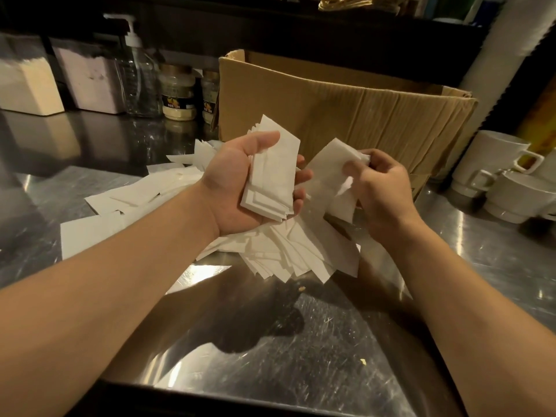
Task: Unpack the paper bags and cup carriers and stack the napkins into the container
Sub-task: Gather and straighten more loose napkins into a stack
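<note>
Left fingers [301, 177] curl round a squared stack [272, 179] of napkins, thumb clamped on top; right fingertips [350, 168] pinch one loose napkin [326, 176] just beside it. We judge it should go flat on the stack, edges aligned, before we reach into the pile [279, 251] on the counter [331, 341]; no container identified, only a box [346, 109] behind.

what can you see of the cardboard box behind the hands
The box is plain brown corrugated cardboard, creased and a little battered, standing upright on the steel counter at the back. Its top is open, a flap raised at the near left corner; the inside is out of view. Jars stand close on its left, white cups on its right. The napkin pile lies before it; whether they touch is unclear.
</note>
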### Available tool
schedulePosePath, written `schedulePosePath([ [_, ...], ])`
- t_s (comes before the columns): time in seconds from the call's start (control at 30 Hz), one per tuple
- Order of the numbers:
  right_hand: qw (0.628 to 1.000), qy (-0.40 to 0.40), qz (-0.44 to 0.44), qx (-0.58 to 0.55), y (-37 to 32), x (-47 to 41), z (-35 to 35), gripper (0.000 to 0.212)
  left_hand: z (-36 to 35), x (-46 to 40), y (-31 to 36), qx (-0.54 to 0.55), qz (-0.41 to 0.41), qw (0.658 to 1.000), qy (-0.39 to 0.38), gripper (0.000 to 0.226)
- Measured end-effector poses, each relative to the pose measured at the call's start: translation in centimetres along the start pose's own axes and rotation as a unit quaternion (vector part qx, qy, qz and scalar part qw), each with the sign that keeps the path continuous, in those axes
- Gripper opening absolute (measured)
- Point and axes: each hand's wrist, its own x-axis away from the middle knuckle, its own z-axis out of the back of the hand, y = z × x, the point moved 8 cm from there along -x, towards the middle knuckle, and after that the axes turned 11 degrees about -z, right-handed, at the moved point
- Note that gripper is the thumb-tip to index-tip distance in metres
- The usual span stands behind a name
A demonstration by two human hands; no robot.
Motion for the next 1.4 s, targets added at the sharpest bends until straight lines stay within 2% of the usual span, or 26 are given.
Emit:
schedulePosePath([
  [0.2,0.989,-0.046,-0.062,-0.125,-0.5,0.9,-0.2,0.010,0.1,-0.2,0.3,0.033,-0.020,0.999,0.005,0.053],
  [0.27,0.977,-0.078,-0.102,-0.169,0.0,0.8,-0.3,0.020,0.1,-0.4,0.5,0.043,-0.033,0.998,0.013,0.052],
  [0.37,0.950,-0.173,-0.113,-0.234,-0.4,1.2,-1.1,0.039,0.3,-0.5,0.7,0.033,-0.041,0.998,0.022,0.053],
  [0.57,0.894,-0.340,-0.088,-0.278,-1.7,3.3,-4.0,0.028,-0.2,-0.3,0.0,-0.018,-0.019,1.000,-0.010,0.054],
  [0.63,0.902,-0.354,-0.067,-0.237,-1.6,3.5,-4.9,0.020,-0.7,-0.2,-0.2,-0.021,-0.011,0.999,-0.022,0.052],
  [0.7,0.921,-0.339,-0.058,-0.184,-1.0,3.3,-5.3,0.024,-1.0,-0.1,-0.4,-0.027,-0.005,0.999,-0.033,0.046],
  [0.8,0.950,-0.271,-0.074,-0.134,-0.1,2.7,-5.2,0.035,-1.0,-0.1,-0.9,-0.057,0.006,0.997,-0.045,0.045],
  [0.93,0.976,-0.184,-0.053,-0.107,-0.2,2.6,-4.3,0.012,-1.0,-0.1,-1.5,-0.050,0.041,0.995,-0.074,0.060],
  [1.0,0.983,-0.158,-0.033,-0.088,-0.6,2.7,-4.0,0.007,-1.0,-0.1,-1.7,-0.046,0.047,0.995,-0.081,0.067],
  [1.13,0.992,-0.122,0.006,-0.036,-0.6,2.6,-3.9,0.006,-1.1,0.0,-1.8,-0.046,0.045,0.994,-0.089,0.074],
  [1.27,0.996,-0.058,0.062,0.034,-0.4,2.2,-3.6,0.024,-0.7,0.0,-1.6,-0.052,0.045,0.996,-0.058,0.070],
  [1.4,0.969,-0.032,0.211,0.121,-2.4,3.4,-3.5,0.025,-0.6,-0.1,-1.3,-0.044,0.032,0.998,-0.040,0.064],
])
